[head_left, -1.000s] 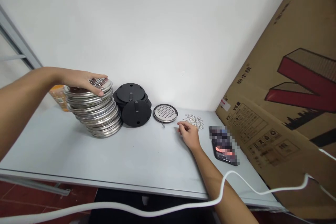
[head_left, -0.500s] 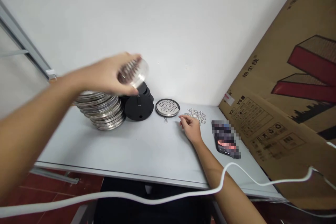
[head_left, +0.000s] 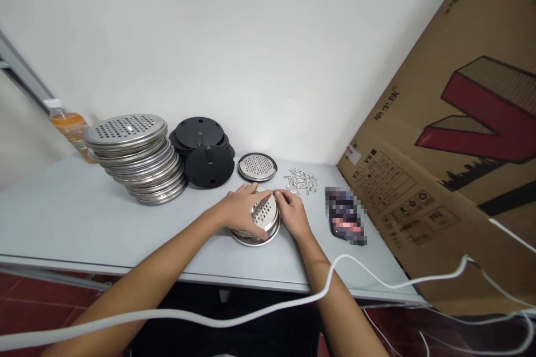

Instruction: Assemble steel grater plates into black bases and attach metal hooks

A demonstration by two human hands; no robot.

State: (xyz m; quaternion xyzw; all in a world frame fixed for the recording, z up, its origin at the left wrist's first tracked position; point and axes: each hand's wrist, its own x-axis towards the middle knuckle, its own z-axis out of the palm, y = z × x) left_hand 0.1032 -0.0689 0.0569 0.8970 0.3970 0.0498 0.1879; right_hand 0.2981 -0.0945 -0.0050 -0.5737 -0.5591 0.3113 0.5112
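Observation:
Near the front middle of the table, my left hand is closed round a round perforated metal grater plate. A wider shiny rim shows beneath the plate, and my fingers cover much of its left side. My right hand touches the plate's upper right edge, thumb and fingertips pinched together; anything small between them is hidden. Behind my hands lies another grater plate set in a black round base. Several small wire clips lie in a loose pile just past my right hand.
To the left rise a tall stack of metal grater plates and black round discs. An orange drink bottle stands behind the stack. A pixelated phone and a large cardboard box are at right. A white cable crosses in front.
My left hand has come down from above the stack and black discs to the table's front middle with the grater plate. My right hand has moved slightly toward me and now meets the plate's edge.

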